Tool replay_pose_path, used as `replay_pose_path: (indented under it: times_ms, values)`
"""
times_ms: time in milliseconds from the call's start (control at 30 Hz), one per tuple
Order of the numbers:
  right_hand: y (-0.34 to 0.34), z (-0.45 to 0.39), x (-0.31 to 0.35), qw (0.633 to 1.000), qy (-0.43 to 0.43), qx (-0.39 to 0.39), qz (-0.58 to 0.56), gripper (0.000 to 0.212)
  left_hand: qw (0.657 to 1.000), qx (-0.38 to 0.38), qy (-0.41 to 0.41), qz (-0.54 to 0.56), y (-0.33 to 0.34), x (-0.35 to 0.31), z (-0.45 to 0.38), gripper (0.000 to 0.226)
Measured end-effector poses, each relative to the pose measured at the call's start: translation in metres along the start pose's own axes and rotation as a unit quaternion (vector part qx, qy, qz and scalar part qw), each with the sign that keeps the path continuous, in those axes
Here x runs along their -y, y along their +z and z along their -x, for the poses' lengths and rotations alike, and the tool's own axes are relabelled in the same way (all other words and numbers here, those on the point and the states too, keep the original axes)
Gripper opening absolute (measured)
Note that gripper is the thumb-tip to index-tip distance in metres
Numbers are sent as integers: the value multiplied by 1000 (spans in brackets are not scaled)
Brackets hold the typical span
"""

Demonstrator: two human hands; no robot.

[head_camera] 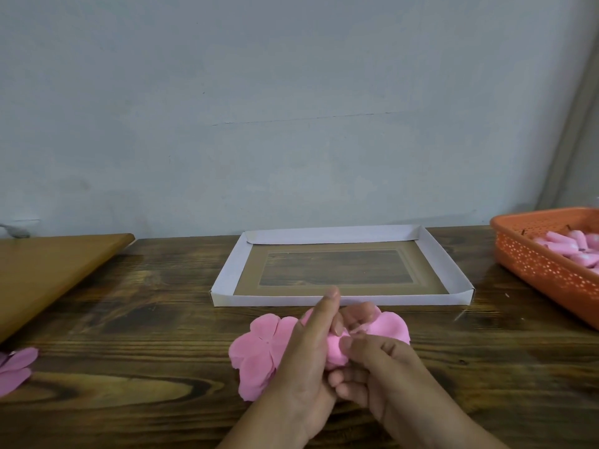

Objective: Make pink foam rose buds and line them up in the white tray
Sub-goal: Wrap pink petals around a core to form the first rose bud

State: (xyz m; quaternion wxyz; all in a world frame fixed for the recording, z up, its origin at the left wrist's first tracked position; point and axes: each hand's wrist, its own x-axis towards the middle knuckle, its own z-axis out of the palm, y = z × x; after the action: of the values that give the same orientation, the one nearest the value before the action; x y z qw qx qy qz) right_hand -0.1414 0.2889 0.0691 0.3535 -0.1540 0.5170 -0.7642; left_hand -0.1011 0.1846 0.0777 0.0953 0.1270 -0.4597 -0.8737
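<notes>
Both my hands work a pink foam petal piece [337, 350] low at the centre of the wooden table. My left hand [304, 361] grips it, index finger pointing up. My right hand [379, 367] pinches the same piece from the right with curled fingers. Flat pink foam flower cut-outs [259, 345] lie under and to the left of my hands, and more pink petals [390, 327] show behind them. The white tray [227, 273] sits just beyond, holding no buds.
An orange perforated basket [544, 264] at the right edge holds pink foam pieces [564, 249]. A brown board [48, 270] lies at the left. Another pink cut-out [16, 367] lies at the left edge of the table. A grey wall stands behind.
</notes>
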Motion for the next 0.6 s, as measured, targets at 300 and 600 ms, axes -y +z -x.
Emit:
replay_pose_path:
  times_ms: [300,600]
  values:
    - [-1,11,-13,868,-260,-91,413,46,999,-46,-1,-6,1,-1,-1,53]
    - [-4,7,-13,902,-261,-82,335,30,1000,-18,12,-5,1,2,-2,45]
